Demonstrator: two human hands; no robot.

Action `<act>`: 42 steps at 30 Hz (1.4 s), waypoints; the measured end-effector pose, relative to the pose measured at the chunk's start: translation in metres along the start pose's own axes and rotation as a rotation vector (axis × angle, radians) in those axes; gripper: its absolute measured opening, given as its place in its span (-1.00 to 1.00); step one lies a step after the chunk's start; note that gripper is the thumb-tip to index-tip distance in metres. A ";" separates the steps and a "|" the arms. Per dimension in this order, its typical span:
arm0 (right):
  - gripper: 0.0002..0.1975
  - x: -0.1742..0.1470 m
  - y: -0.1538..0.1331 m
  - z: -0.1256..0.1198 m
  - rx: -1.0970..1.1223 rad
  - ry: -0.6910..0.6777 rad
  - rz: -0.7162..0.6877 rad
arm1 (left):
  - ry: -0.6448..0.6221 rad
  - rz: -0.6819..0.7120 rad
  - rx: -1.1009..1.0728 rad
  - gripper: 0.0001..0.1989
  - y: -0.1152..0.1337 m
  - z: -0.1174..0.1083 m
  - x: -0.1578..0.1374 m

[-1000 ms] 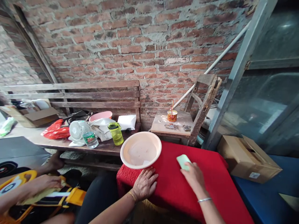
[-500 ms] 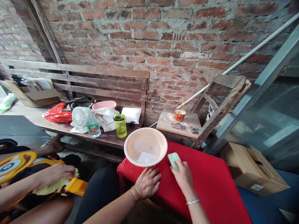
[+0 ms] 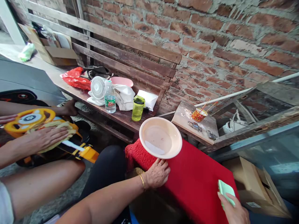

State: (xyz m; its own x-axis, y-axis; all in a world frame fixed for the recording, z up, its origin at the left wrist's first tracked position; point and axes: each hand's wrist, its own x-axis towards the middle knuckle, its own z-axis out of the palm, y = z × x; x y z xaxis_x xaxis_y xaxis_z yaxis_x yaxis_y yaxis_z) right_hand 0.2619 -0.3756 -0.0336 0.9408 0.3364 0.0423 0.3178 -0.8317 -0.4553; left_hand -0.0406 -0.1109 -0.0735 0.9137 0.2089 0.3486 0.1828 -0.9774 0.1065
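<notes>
My left hand [image 3: 157,173], with a gold bangle at the wrist, lies on the near edge of the red cloth [image 3: 193,180]. Its fingers reach forward, slightly bent, and the fingertips meet the near side of a pale plastic basin [image 3: 160,138]. Clear water with small specks appears in the basin, reflecting a white patch. Far to the right, my right hand [image 3: 234,207] is closed around a light green scrub brush [image 3: 226,190], bristles facing left, over the cloth's right edge. Part of that hand is cut off by the frame.
At left, another person's hand [image 3: 50,137] presses a yellowish cloth [image 3: 67,128] on a toy with a yellow steering wheel [image 3: 30,119]. A bench holds a fan [image 3: 98,87], a water bottle [image 3: 110,101] and a green bottle [image 3: 138,109]. A cardboard box [image 3: 254,189] stands right.
My right hand has carried the brush rightward, away from the basin. My left hand stays by the basin, its fingers less spread. The view has turned and tilted; the other person's hand has shifted on the toy.
</notes>
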 end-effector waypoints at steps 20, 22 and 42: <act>-0.38 -0.097 -0.100 0.052 -0.067 -0.134 -0.270 | 0.141 0.734 -0.266 -0.77 0.052 -0.057 -0.019; -0.52 -0.119 -0.124 0.065 0.047 -0.192 -0.411 | 0.099 0.786 -0.276 -0.77 0.055 -0.059 -0.020; -0.51 -0.103 -0.015 -0.002 0.059 0.071 0.063 | -0.270 0.508 -0.082 -0.90 0.063 0.009 -0.052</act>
State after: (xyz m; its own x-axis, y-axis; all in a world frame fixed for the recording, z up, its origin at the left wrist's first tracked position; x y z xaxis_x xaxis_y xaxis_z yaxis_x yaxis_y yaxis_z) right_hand 0.1607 -0.3988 -0.0294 0.9654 0.2500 0.0742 0.2521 -0.8220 -0.5106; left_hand -0.0733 -0.1834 -0.0931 0.9418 -0.3119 0.1257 -0.3214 -0.9448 0.0641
